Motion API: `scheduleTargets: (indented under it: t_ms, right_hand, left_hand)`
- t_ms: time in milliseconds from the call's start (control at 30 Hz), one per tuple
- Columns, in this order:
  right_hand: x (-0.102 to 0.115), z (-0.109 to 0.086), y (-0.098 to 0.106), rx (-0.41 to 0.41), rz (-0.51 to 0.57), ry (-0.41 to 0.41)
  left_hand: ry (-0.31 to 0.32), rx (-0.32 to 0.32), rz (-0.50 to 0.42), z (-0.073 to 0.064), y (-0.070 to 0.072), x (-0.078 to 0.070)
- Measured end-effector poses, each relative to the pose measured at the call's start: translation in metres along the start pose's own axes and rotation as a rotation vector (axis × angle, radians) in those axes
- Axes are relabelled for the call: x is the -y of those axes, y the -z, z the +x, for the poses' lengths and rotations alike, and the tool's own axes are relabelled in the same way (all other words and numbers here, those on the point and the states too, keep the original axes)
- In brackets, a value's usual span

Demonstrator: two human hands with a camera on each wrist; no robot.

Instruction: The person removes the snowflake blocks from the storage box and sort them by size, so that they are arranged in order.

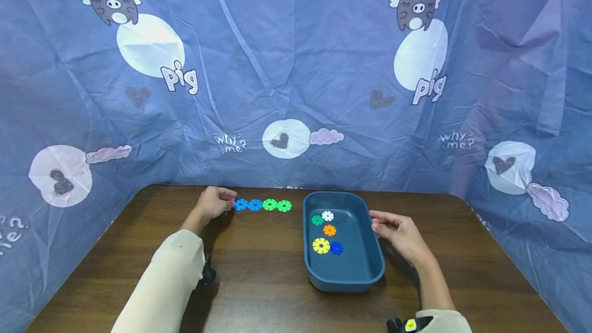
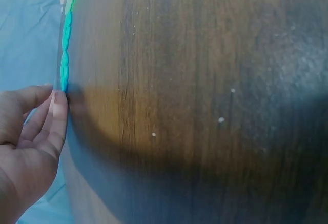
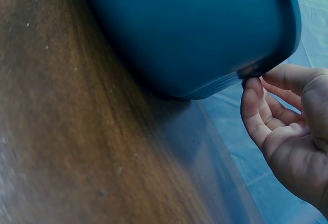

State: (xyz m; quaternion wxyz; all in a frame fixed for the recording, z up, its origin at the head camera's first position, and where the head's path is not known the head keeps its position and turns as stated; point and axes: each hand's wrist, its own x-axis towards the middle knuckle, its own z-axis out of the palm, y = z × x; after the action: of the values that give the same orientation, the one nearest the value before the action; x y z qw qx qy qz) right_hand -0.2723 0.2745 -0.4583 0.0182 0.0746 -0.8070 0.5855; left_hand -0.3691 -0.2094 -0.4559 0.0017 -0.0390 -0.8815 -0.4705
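In the head view, a row of flower-shaped plastic discs lies near the table's back edge: two blue discs [image 1: 255,205] on the left, two green discs [image 1: 277,205] on the right. My left hand [image 1: 214,202] is at the row's left end, fingertips right at the outer blue disc's edge. The left wrist view shows the row edge-on, with the fingers [image 2: 60,106] fairly straight beside it. A dark blue plastic basin [image 1: 344,285] stands right of the row. My right hand [image 1: 401,233] pinches its right rim between thumb and fingers, seen closely in the right wrist view.
Inside the basin lie several discs: a white disc [image 1: 328,216], a green disc [image 1: 316,220], an orange disc [image 1: 330,230], a yellow disc [image 1: 321,245] and a dark blue disc [image 1: 336,248]. A printed blue cloth [image 1: 296,91] hangs behind the brown wooden table [image 1: 259,271].
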Motion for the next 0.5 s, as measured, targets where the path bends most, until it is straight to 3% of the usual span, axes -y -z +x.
scheduleTargets:
  t_ms: [267,367,500]
  right_hand:
    - [-0.001,0.000,0.000,0.003,0.014,0.005]
    - [-0.002,0.001,-0.001,0.002,0.010,0.010]
    - [-0.002,0.001,-0.001,-0.002,-0.002,0.004]
  left_hand:
    - [-0.015,0.015,-0.039,0.003,0.002,-0.003]
    - [-0.031,0.018,-0.063,0.007,0.000,-0.011]
    - [-0.097,0.040,-0.009,0.010,-0.003,-0.027]
